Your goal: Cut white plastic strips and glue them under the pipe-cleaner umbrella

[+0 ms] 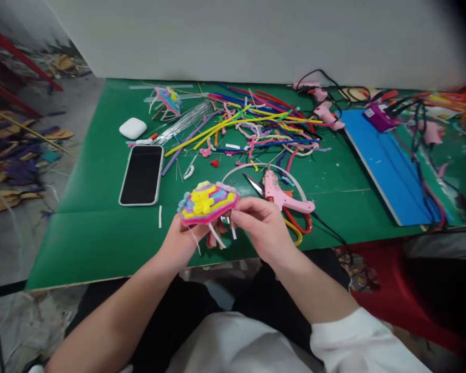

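Observation:
A small domed canopy [202,203] of coiled pipe cleaners, pink, yellow, purple and blue with a yellow flower shape on top, is held above the table's front edge. Thin white strips [216,235] hang from its rim. My left hand [177,242] is closed around its left underside, with the fingertips hidden beneath. At the right rim, the thumb and fingers of my right hand [264,228] pinch the edge near a hanging strip. Just beyond my right hand lie a pink glue gun [281,192] and scissors with red and yellow handles [300,223].
On the green table [97,233] lie a phone [142,175], a white case [132,128] and a similar canopy [168,100]. Loose pipe cleaners [217,127] spread across the middle. A blue board [376,166] and cables occupy the right. A white panel [256,41] stands behind.

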A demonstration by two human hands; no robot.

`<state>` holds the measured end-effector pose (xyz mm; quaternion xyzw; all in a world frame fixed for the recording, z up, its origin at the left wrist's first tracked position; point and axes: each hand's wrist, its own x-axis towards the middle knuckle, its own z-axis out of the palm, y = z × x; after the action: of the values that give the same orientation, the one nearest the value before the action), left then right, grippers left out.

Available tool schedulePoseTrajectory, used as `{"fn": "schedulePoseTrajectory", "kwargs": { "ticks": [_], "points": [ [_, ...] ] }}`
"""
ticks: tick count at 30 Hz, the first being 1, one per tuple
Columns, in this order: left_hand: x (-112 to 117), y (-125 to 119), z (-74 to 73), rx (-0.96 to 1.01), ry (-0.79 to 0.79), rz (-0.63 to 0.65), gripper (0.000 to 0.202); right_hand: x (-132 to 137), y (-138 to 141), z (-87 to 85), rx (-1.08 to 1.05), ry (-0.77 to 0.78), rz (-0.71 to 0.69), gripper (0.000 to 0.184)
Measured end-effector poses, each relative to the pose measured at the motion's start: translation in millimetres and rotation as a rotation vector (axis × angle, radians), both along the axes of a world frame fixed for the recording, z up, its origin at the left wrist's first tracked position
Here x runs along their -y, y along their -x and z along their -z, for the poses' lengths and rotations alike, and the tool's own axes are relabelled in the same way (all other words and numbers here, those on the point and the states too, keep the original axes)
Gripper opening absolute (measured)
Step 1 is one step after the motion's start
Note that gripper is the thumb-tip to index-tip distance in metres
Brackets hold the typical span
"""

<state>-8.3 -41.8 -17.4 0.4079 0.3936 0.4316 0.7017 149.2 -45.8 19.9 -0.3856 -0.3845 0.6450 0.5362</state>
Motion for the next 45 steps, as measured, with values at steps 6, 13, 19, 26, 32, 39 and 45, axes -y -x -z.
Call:
{"fn": "schedulePoseTrajectory", "kwargs": {
  "ticks": [6, 13, 19, 26, 32, 39, 45],
  "points": [
    [-2, 0, -3.1, 0.01, -0.006, -0.018, 0.022, -1, -3, 3.1, 0.084, -0.004, -0.003, 0.008],
    [-4, 0, -12.3, 0.04, -0.014, -0.09, 0.023, -1, -4, 1.6, 0.117, -0.038, -0.075, 0.009],
    [-4, 3, -15.2, 0.02, 0.013, -0.069, 0.027, -1, -5, 1.0, 0.158, -0.051, -0.052, 0.009],
    [-3, 4, -15.1, -0.014, 0.033, -0.083, 0.031, 0, -8, 2.5, 0.14, -0.013, -0.058, 0.008],
    [-4, 5, -15.5, -0.032, 0.015, -0.079, 0.032, -1, -10, 1.6, 0.058, -0.014, -0.07, 0.005],
    [-2, 6, -10.5, -0.032, 0.014, -0.074, 0.025, -3, -11, 0.5, 0.073, -0.007, -0.059, 0.009],
    [-3, 8, -6.0, -0.085, -0.013, -0.02, 0.023, -3, -11, -2.8, 0.039, 0.029, -0.065, 0.011]
  ]
}}
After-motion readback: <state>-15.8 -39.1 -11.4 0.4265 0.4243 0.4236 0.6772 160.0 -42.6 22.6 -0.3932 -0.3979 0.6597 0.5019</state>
